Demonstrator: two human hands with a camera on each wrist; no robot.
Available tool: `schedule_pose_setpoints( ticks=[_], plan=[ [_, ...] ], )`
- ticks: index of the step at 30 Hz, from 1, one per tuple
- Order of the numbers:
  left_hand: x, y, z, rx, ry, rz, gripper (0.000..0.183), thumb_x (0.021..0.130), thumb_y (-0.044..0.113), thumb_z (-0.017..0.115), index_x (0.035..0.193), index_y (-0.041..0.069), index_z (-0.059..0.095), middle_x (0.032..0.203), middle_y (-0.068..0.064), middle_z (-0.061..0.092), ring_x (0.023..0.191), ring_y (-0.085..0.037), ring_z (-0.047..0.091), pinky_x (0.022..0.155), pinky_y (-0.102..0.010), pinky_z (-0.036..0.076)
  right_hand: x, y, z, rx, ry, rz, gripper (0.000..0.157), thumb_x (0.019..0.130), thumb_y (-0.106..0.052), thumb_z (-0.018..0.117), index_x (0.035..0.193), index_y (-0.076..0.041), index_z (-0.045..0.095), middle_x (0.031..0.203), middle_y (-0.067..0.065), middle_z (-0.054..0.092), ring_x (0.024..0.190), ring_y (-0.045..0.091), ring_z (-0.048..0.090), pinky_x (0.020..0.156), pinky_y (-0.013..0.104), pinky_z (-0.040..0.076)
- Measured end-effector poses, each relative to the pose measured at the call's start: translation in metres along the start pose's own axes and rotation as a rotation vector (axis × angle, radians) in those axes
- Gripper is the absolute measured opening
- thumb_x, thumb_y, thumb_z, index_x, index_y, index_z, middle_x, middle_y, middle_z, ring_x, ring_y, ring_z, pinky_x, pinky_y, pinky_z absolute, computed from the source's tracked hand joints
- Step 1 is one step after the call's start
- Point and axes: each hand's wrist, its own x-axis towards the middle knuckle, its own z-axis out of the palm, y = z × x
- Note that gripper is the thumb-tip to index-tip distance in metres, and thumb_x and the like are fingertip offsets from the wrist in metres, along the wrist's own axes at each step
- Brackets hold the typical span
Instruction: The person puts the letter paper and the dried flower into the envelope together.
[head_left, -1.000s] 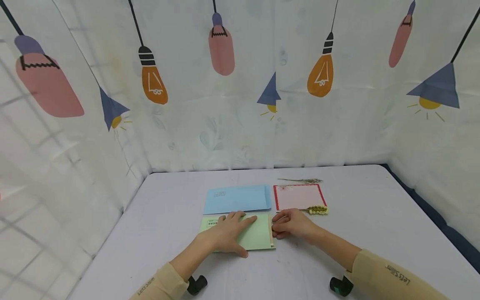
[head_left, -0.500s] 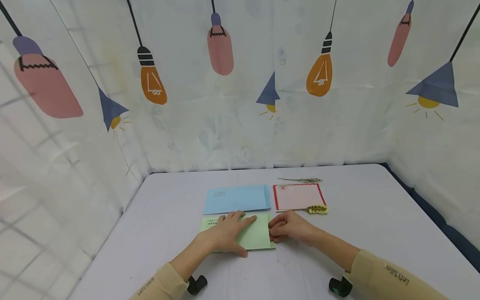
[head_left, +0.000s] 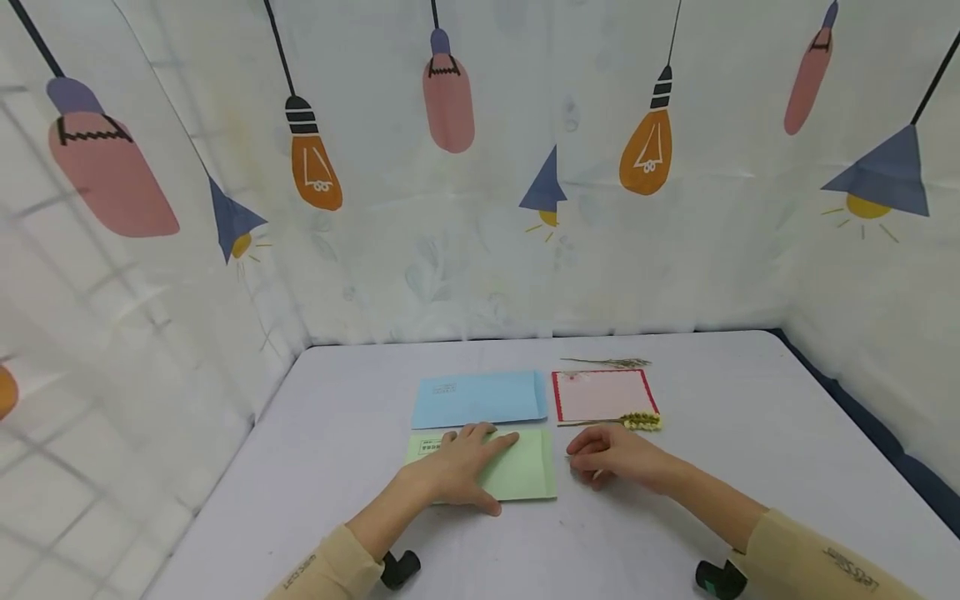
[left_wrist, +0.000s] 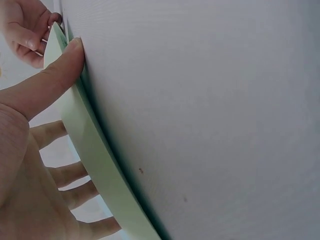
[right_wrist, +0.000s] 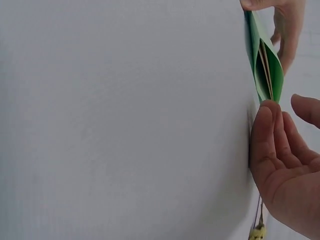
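Observation:
My left hand (head_left: 467, 468) lies spread across a light green envelope (head_left: 528, 467) on the table. In the left wrist view its thumb (left_wrist: 67, 65) rests along the envelope's near edge, while the other fingers reach over the far side. In the right wrist view the envelope's mouth (right_wrist: 275, 82) gapes, with the edges of tan paper (right_wrist: 265, 62) showing inside. My right hand (head_left: 618, 454) hovers just right of that mouth, fingers loosely bent and thumb apart, holding nothing.
Behind the green envelope lies a blue envelope (head_left: 480, 402). To its right is a pink card (head_left: 603, 396) with a red border. A yellow dried flower sprig (head_left: 641, 421) overlaps the card's front edge, and a thin dried stem (head_left: 618, 362) lies behind it.
The tan paper edge that stuck out at the envelope's right end has gone inside. My right hand first pushed leftward there, then drew away to the right. The left hand stayed on the envelope.

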Motion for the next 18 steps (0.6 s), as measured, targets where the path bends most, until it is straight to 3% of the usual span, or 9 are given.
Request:
schedule_pose_setpoints(
  ticks=[18],
  plan=[
    [0.0, 0.001, 0.001, 0.011, 0.004, -0.001, 0.1, 0.07, 0.057, 0.079, 0.152, 0.032, 0.027, 0.147, -0.007, 0.032, 0.134, -0.027, 0.031, 0.102, -0.055, 0.027, -0.032, 0.005, -0.061, -0.079, 0.102, -0.015, 0.037, 0.093, -0.021, 0.064, 0.119, 0.005, 0.058, 0.105, 0.018, 0.063, 0.09, 0.03, 0.059, 0.076, 0.041, 0.052]
  ],
)
